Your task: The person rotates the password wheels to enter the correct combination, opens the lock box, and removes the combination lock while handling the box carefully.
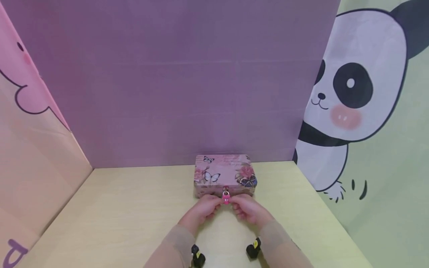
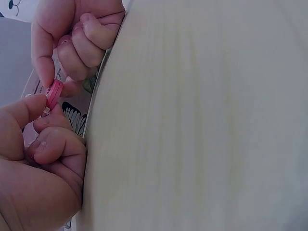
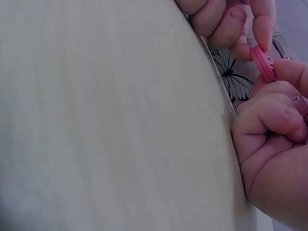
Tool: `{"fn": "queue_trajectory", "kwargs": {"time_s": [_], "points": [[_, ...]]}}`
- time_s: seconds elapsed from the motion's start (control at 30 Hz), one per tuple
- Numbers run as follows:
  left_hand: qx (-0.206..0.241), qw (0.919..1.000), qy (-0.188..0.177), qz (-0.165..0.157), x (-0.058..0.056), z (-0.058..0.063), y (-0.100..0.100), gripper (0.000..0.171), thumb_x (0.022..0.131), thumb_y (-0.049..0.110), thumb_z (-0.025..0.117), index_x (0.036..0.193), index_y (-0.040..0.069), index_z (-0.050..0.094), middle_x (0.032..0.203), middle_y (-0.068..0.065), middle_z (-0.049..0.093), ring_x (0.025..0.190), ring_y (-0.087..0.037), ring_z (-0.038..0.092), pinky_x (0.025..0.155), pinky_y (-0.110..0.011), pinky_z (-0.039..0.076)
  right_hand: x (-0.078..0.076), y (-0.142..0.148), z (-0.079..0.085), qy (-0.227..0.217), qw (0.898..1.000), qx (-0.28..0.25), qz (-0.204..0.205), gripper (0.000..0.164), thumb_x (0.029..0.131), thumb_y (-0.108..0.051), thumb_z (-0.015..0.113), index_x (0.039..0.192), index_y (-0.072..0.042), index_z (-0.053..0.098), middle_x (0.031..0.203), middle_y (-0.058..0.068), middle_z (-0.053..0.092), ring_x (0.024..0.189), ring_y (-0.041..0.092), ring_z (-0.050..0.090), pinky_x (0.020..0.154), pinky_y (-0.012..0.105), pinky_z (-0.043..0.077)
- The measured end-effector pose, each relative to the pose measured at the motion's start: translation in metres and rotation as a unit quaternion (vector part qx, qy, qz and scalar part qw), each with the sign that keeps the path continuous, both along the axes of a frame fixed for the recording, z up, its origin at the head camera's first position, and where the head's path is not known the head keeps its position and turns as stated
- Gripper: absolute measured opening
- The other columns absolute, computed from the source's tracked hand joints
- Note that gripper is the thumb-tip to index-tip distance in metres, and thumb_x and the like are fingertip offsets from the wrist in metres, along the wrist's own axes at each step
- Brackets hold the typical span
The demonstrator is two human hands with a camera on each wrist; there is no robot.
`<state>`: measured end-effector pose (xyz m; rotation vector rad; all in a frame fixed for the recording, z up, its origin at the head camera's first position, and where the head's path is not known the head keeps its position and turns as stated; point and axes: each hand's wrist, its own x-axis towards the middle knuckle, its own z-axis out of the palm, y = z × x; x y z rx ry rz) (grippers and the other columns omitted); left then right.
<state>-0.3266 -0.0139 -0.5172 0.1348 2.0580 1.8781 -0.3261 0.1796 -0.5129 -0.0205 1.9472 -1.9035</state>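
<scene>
A pink box [image 1: 221, 169] printed with butterflies and flowers stands on the table, its lid down. From the clasp on its front hangs a small pink padlock [image 1: 226, 199] with a metal shackle. My left hand [image 1: 205, 207] pinches one side of the padlock between thumb and forefinger, the other fingers curled. On the opposite side my right hand [image 1: 248, 208] pinches it in the same way. Close up in the left wrist view, the padlock body [image 2: 54, 94] sits between both sets of fingertips. Part of the box front is hidden behind the hands.
The pale wooden table [image 1: 134, 208] runs back to a purple backdrop [image 1: 167, 85] just behind the box. A pink-and-peach printed panel [image 1: 30, 156] borders the left side, and a panel with a panda drawing [image 1: 365, 111] borders the right.
</scene>
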Motion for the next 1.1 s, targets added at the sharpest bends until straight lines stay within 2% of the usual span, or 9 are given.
{"fn": "queue_trajectory", "kwargs": {"time_s": [0.3, 0.6, 0.83, 1.1], "points": [[0.004, 1.0, -0.001, -0.001, -0.0016, -0.0013, -0.0008, 0.029, 0.094, 0.023, 0.068, 0.072, 0.011, 0.052, 0.065, 0.003, 0.043, 0.051, -0.011, 0.035, 0.045, -0.023, 0.028, -0.0032, 0.0007, -0.0018, 0.007, 1.0, 0.008, 0.007, 0.019, 0.095, -0.023, 0.066, 0.084, -0.008, 0.061, 0.063, -0.004, 0.041, 0.051, 0.009, 0.034, 0.046, 0.023, 0.029], [-0.001, 1.0, 0.003, -0.004, -0.0006, -0.0033, -0.0009, 0.029, 0.095, 0.023, 0.068, 0.073, 0.011, 0.053, 0.064, 0.004, 0.043, 0.052, -0.012, 0.036, 0.046, -0.024, 0.029, -0.0029, 0.0021, -0.0046, 0.006, 1.0, 0.005, 0.011, 0.019, 0.095, -0.024, 0.068, 0.088, -0.006, 0.066, 0.063, -0.005, 0.041, 0.051, 0.009, 0.034, 0.046, 0.023, 0.03], [-0.002, 1.0, 0.004, -0.002, -0.0006, -0.004, -0.0007, 0.028, 0.095, 0.021, 0.067, 0.073, 0.011, 0.054, 0.065, 0.004, 0.044, 0.053, -0.012, 0.037, 0.046, -0.024, 0.029, -0.0022, 0.0021, -0.0054, 0.009, 1.0, 0.006, 0.015, 0.021, 0.096, -0.024, 0.067, 0.083, -0.008, 0.062, 0.062, -0.005, 0.04, 0.05, 0.009, 0.033, 0.045, 0.023, 0.029], [-0.01, 0.9999, 0.009, -0.004, -0.0011, -0.0013, -0.0012, 0.03, 0.095, 0.021, 0.067, 0.071, 0.012, 0.053, 0.063, 0.005, 0.042, 0.051, -0.011, 0.035, 0.046, -0.023, 0.028, -0.004, 0.0016, -0.0049, 0.013, 1.0, 0.008, 0.013, 0.019, 0.095, -0.024, 0.067, 0.086, -0.008, 0.065, 0.061, -0.005, 0.038, 0.049, 0.009, 0.032, 0.045, 0.023, 0.028]]}}
